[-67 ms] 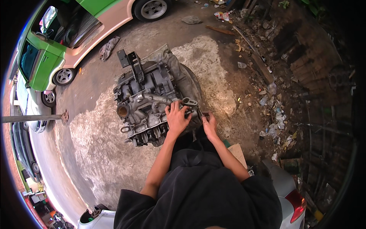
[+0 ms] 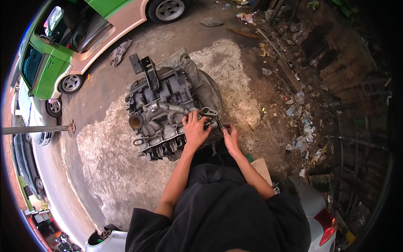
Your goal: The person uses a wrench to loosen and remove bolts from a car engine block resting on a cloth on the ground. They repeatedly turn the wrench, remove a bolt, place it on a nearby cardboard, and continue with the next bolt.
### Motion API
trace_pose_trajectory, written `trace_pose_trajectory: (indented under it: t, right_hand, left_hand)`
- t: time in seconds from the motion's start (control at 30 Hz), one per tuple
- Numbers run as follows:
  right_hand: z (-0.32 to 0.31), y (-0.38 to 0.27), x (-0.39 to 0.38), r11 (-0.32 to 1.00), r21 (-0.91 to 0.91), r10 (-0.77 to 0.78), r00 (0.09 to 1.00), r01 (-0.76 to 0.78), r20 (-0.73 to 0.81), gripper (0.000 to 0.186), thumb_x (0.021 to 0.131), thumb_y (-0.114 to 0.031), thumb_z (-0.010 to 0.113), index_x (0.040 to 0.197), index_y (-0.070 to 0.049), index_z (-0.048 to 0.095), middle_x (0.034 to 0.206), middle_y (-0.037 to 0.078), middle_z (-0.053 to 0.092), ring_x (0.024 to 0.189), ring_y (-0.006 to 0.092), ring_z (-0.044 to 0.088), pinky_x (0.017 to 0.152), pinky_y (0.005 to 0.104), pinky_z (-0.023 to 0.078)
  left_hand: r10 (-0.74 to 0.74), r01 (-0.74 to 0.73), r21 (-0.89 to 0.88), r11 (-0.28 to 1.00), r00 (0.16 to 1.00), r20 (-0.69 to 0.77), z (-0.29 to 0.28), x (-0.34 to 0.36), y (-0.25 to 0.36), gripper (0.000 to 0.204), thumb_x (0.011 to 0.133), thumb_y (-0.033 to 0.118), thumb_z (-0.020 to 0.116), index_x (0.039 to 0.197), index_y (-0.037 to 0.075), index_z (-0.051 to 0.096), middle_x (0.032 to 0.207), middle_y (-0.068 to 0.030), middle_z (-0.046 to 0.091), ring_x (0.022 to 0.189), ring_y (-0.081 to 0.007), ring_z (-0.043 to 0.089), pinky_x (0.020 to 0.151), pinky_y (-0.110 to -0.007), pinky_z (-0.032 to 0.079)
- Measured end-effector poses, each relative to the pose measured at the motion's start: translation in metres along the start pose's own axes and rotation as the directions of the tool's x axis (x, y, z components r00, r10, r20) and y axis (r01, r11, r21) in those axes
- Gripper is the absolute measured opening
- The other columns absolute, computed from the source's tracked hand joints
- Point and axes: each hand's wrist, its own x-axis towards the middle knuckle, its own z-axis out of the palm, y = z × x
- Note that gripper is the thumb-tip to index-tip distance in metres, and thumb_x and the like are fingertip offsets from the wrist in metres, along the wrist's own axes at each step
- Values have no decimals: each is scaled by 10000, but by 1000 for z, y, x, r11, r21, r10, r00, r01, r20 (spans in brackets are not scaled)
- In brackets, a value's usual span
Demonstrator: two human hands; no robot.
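Observation:
A grey metal engine (image 2: pixel 161 98) with cast pipes and a black upright bracket (image 2: pixel 147 71) sits on a crumpled khaki cloth (image 2: pixel 184 61). My left hand (image 2: pixel 196 128) rests on the engine's near right part, fingers spread and bent over the metal. Just to its right, at the engine's edge below a silver looped fitting (image 2: pixel 208 111), my right hand (image 2: pixel 229 136) pinches a slim dark metal piece (image 2: pixel 221 126), whose shape is hard to make out.
A green and pink van (image 2: pixel 75 50) stands upper left, near a rag (image 2: pixel 119 52). Other cars (image 2: pixel 25 159) line the left. A post (image 2: pixel 35 129) juts in there. Litter (image 2: pixel 304 130) and scrap (image 2: pixel 357 147) lie right. A silver car's tail light (image 2: pixel 325 222) is lower right.

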Motion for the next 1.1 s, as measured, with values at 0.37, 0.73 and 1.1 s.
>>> trace_pose_trajectory:
  t: [0.37,0.73,1.1]
  right_hand:
    - [10,-15,-8,1000,5,-31,998,31,59,183,992,-34,648,1171,4,644,1049,102,685,870,176,672,796,335,534]
    - [16,-14,-16,999,26,-20,999,19,40,208,1001,-46,649,1204,-8,626,1036,110,697,875,179,710,774,337,544]
    - [18,-15,-26,1000,9,-30,999,30,45,237,983,-8,660,1214,-5,609,1015,105,681,840,183,695,765,342,545]
  left_hand:
    - [-8,8,4,1000,1000,19,1,1,-1,301,770,318,849,1044,200,808,1308,-60,605,1312,-272,515,1110,-515,330]
    - [-2,2,-15,1000,1000,22,2,-1,-3,298,781,336,849,1048,209,818,1302,-62,604,1304,-274,517,1111,-526,329]
    - [11,-11,-13,1000,1000,-4,1,-1,-3,288,781,346,850,1032,207,825,1280,-43,608,1286,-261,520,1103,-504,320]
